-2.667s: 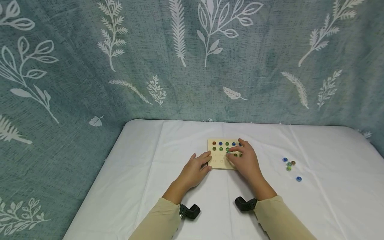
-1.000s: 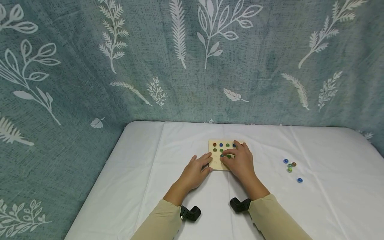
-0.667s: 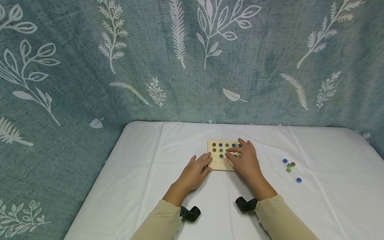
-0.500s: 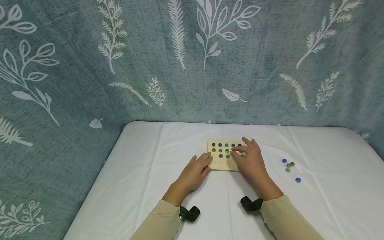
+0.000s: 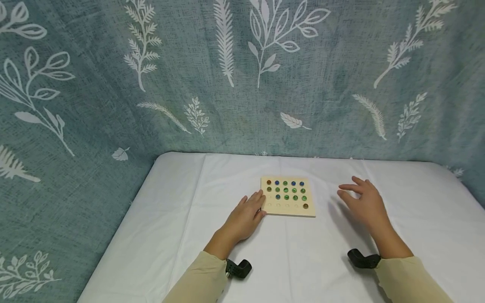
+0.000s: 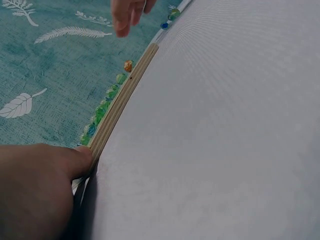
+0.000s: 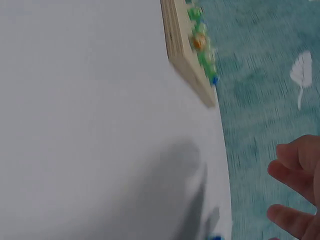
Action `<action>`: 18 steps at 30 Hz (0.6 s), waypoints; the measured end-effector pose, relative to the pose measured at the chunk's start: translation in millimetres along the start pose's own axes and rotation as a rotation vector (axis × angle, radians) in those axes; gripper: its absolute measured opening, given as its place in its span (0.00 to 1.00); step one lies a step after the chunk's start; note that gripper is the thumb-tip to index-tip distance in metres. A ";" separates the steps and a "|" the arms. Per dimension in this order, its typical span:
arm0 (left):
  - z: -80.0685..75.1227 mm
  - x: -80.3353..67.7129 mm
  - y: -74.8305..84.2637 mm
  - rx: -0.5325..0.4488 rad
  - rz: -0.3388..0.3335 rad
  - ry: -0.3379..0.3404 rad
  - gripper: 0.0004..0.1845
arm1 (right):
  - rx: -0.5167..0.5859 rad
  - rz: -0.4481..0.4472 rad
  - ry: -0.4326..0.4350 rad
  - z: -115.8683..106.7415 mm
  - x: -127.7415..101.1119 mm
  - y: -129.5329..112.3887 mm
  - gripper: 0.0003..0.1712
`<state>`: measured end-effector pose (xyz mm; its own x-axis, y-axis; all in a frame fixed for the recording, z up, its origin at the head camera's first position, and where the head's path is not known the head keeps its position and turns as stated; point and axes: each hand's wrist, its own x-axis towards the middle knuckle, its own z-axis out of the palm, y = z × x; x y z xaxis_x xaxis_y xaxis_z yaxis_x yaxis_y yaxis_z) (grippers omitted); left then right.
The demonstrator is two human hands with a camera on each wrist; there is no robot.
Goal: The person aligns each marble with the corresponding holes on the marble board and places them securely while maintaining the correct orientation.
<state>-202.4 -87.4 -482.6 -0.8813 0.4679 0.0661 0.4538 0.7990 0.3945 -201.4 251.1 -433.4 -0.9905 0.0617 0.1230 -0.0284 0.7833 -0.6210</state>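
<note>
A pale wooden board [image 5: 291, 211] lies on the white table, with rows of round hollows. Glass marbles in brown, blue and green fill its two back rows; the third row also bears several, including a blue marble [image 5: 278, 197]. One brown marble [image 5: 305, 206] sits at the front right corner. My left hand [image 5: 242, 216] rests at the board's left edge, fingers straight, with the thumb [image 6: 80, 161] against the corner. To the right of the board, my right hand [image 5: 363, 206] hangs above the table, fingers apart and holding nothing.
Loose marbles, a blue one [image 6: 164, 25] and a green one [image 6: 174, 14], show beyond the board in the left wrist view. In the head view my right hand hides them. A teal leaf-patterned cloth [image 5: 227, 105] hangs behind the table.
My right hand first brought the blue marble left into the third row and let go of it, then moved right, off the board. My left hand has stayed at the edge.
</note>
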 end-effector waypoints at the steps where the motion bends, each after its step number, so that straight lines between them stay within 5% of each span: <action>1: -0.1 0.0 -0.2 0.004 0.002 -0.001 0.31 | 0.000 0.019 -0.012 -5.7 -1.3 5.9 0.28; 11: 1.4 1.2 -1.3 0.006 0.003 -0.008 0.31 | 0.037 0.332 -0.072 -40.0 -3.3 53.1 0.39; 18: 3.0 1.3 -1.6 -0.010 -0.004 -0.002 0.32 | 0.075 0.317 -0.096 -23.5 -2.5 65.9 0.38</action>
<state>-203.9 -86.9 -485.9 -0.8829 0.4653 0.0632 0.4490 0.7969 0.4042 -197.6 317.1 -456.5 -0.9598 0.2332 -0.1564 0.2764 0.6867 -0.6723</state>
